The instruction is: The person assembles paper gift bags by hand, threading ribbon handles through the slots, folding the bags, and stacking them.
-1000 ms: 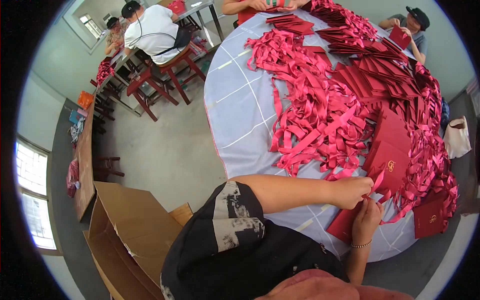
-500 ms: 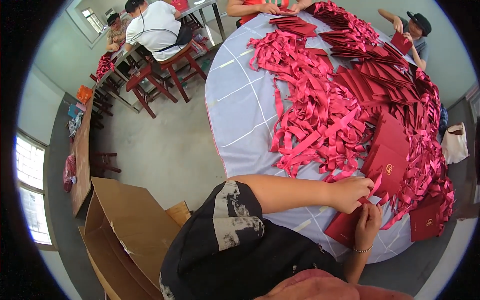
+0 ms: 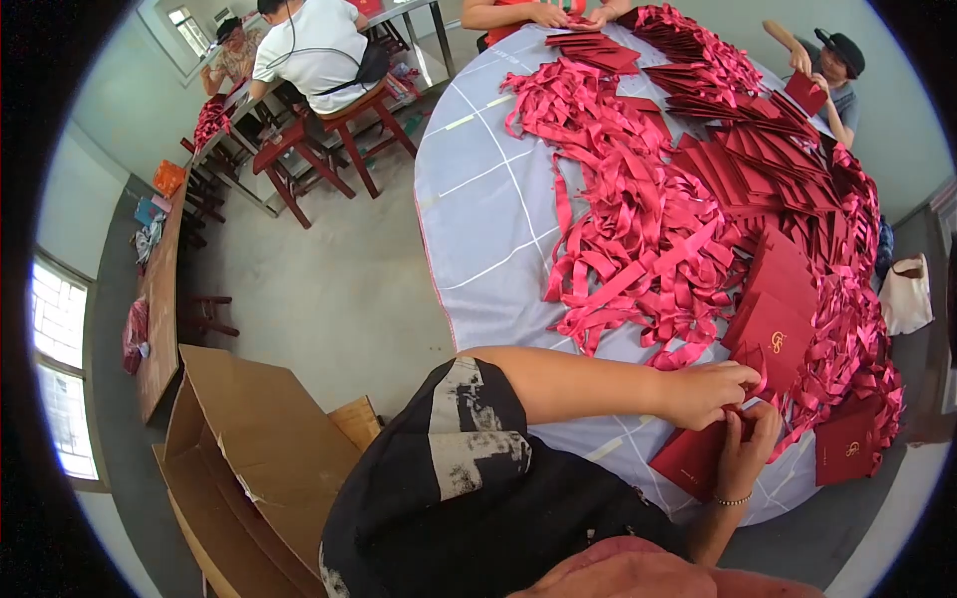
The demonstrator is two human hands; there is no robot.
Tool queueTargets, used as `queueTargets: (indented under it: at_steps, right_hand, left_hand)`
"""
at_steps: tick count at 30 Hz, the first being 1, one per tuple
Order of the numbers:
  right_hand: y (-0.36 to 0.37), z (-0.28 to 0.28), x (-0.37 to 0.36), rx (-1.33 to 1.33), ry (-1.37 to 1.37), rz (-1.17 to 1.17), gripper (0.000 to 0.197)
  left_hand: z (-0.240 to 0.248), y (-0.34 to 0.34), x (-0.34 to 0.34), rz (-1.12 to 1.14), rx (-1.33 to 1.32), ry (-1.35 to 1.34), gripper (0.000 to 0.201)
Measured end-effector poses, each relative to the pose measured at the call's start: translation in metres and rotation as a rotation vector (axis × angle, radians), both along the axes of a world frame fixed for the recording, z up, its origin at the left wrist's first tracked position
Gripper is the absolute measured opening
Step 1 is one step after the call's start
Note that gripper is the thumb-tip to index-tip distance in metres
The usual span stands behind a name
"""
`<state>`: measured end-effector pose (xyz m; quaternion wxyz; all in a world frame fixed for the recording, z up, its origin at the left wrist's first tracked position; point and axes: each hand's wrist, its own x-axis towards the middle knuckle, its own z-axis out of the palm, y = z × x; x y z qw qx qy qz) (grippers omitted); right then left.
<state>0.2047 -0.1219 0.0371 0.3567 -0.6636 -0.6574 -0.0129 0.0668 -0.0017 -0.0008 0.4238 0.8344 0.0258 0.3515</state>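
A flat dark-red paper bag [image 3: 686, 460] with gold print lies near the table's front edge. Over its upper end my left hand [image 3: 710, 391] is closed in a pinch, with a bit of pink ribbon [image 3: 761, 383] showing at the fingertips. My right hand [image 3: 750, 447], bracelet at the wrist, has its fingers bent and pressed to the bag's upper edge. The two hands' fingertips nearly meet, and they partly hide the ribbon between them. Just beyond lie overlapping red bags [image 3: 773, 334], and to the left of these spreads a heap of loose pink ribbons [image 3: 638, 239].
Many more red bags [image 3: 743, 174] cover the cloth-covered round table [image 3: 478, 229]. Another bag [image 3: 845, 448] lies at the right edge. Two co-workers sit at the far side, one holding a red bag [image 3: 805, 93]. A cardboard box [image 3: 269, 419] stands at my left; stools [image 3: 289, 159] are beyond.
My hands have drawn closer together at the bag's upper edge, the right one shifting slightly up and right. Ribbon and a pale patch between them are now mostly covered. The view has shifted slightly.
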Motion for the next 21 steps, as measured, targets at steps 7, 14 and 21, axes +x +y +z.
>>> queueTargets:
  at_steps: [7, 14, 21]
  right_hand:
    - [-0.006, 0.029, 0.003, -0.119, -0.18, 0.114, 0.023]
    - [-0.008, 0.031, 0.012, -0.316, 0.03, 0.175, 0.019]
    - [-0.014, 0.022, 0.027, -0.452, 0.471, 0.112, 0.019]
  left_hand:
    - [0.004, -0.005, -0.002, 0.003, 0.03, -0.016, 0.013]
    - [0.0, -0.01, 0.001, -0.028, 0.106, -0.052, 0.014]
    - [0.009, -0.011, -0.003, -0.045, 0.12, -0.092, 0.012]
